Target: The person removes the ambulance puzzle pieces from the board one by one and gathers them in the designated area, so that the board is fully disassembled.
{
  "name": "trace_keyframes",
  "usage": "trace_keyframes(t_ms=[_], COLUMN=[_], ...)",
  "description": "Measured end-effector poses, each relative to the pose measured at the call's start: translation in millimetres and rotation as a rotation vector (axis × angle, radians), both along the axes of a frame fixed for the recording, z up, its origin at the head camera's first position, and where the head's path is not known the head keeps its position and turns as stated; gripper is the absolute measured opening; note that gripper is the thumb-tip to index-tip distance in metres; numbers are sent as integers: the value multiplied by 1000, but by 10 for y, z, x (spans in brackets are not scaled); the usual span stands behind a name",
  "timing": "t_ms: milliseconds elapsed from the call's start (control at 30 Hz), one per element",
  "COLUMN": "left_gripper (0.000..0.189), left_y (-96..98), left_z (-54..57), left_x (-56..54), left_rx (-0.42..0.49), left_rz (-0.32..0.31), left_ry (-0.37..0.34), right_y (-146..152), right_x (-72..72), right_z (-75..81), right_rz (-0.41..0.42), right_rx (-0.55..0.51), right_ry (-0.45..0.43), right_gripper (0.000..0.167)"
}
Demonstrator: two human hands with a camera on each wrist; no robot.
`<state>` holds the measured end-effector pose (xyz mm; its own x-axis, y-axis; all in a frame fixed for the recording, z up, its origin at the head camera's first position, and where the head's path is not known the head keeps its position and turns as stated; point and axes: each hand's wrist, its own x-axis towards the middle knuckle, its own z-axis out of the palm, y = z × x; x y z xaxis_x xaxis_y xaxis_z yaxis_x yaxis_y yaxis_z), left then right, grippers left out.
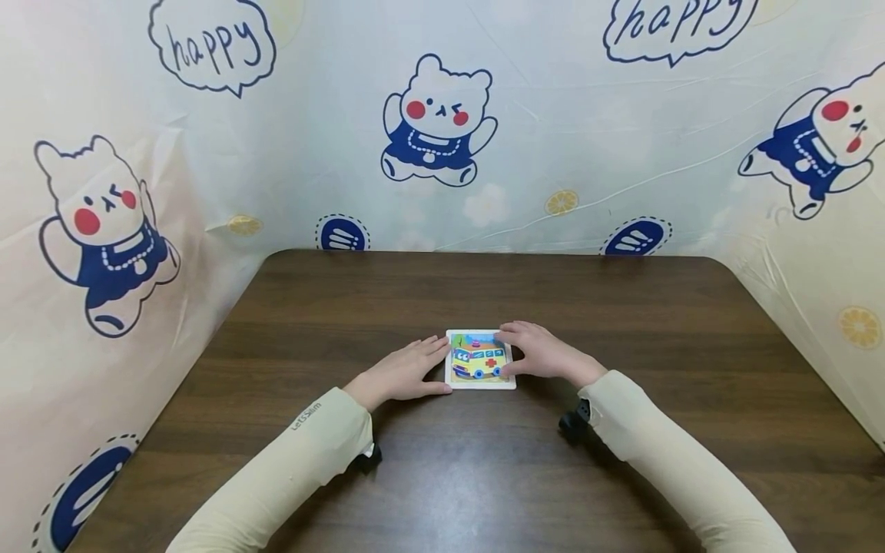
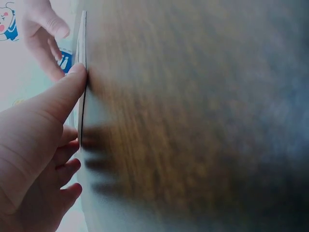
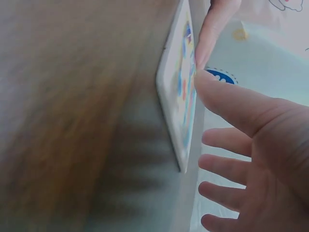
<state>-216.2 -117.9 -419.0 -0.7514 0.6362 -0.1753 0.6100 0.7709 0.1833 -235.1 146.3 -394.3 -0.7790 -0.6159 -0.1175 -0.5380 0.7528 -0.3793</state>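
A small square picture board (image 1: 477, 359) with a white border lies on the brown table, showing a yellow cartoon ambulance with a red cross. My left hand (image 1: 408, 372) is at its left edge, with the thumb at the near corner and the fingers extended toward the far corner. In the left wrist view that thumb (image 2: 72, 87) touches the board's rim. From the other side my right hand (image 1: 542, 352) reaches over the right edge, thumb and fingertips overlapping the picture. In the right wrist view its fingers (image 3: 227, 169) are spread and fairly straight beside the board (image 3: 174, 92).
The dark wooden table (image 1: 470, 461) extends around the board on every side. Behind it hangs a pale curtain (image 1: 525, 153) printed with cartoon bears. Dark wrist devices (image 1: 574, 424) show under the cream sleeves (image 1: 297, 453).
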Motion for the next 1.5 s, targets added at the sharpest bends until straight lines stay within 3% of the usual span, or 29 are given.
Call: trace_keyframes(t_ms=[333,533,1067,1500], left_gripper=[77,72,60,60], left_y=[-16,-16,-10,-9], left_z=[7,31,78,64], left_x=[16,31,54,45], left_rx=[28,50,88,86], left_rz=[-21,-48,-91,-72], left_ry=[-2,0,-3,-2], right_y=[-248,-358,-547,-615], right_x=[-179,-240,-304,-317], right_z=[33,33,-17,-23], right_rz=[-22,18,33,8], right_rx=[-92,-136,-91,-53], right_ry=[15,26,-23,-40], right_gripper=[57,51,34,31])
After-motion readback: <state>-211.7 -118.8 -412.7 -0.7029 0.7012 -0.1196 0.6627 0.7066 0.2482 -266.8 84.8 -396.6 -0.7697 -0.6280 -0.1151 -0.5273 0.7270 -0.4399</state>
